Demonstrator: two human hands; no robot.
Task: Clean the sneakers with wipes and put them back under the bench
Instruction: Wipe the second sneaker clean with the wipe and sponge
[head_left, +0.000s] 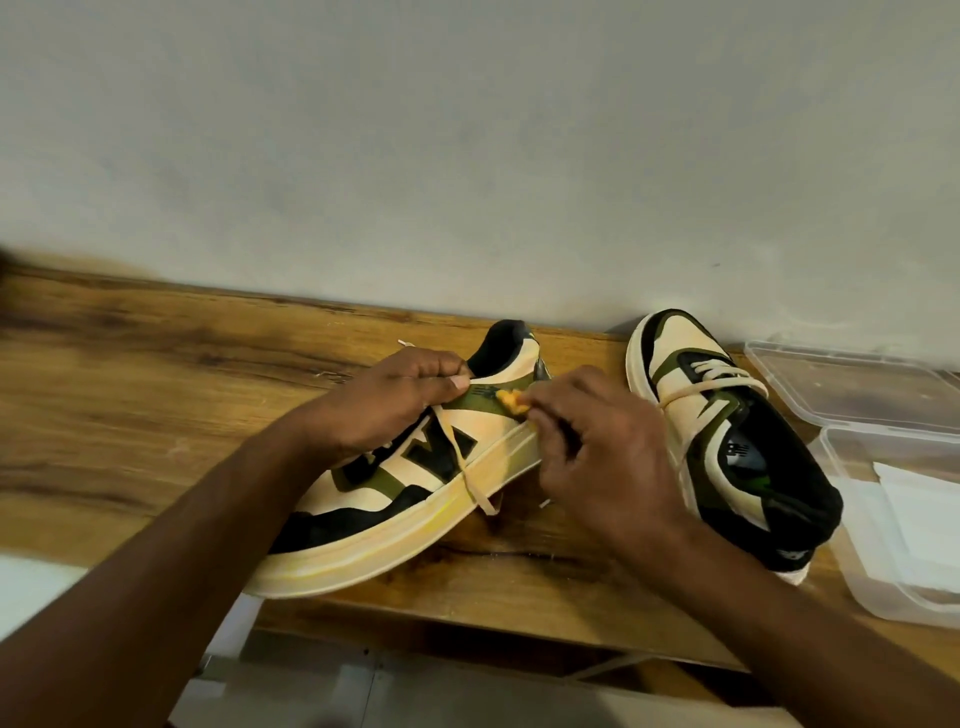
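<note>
At frame centre, a sneaker (395, 483) tipped on the bench (156, 395) for wiping.
Left hand (384, 400) grips its collar, steadying; right hand (587, 447) pinches a yellowed wipe (511, 401) against the heel. Second sneaker (727, 436) waits right, before the wipe box (883, 519).

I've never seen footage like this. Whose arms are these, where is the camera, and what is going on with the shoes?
There is no machine here: a person wears one wide camera on the head, looking down at their own bare hands. On the brown wooden bench top lie two cream, olive and black sneakers. The left hand grips the near sneaker, tipped on its side, at the collar. The right hand pinches a small crumpled yellowish wipe against the olive strip near the heel. The second sneaker stands upright to the right, untouched. Beside it sits a clear plastic box with white sheets inside, probably fresh wipes, and its lid lies behind it.
</note>
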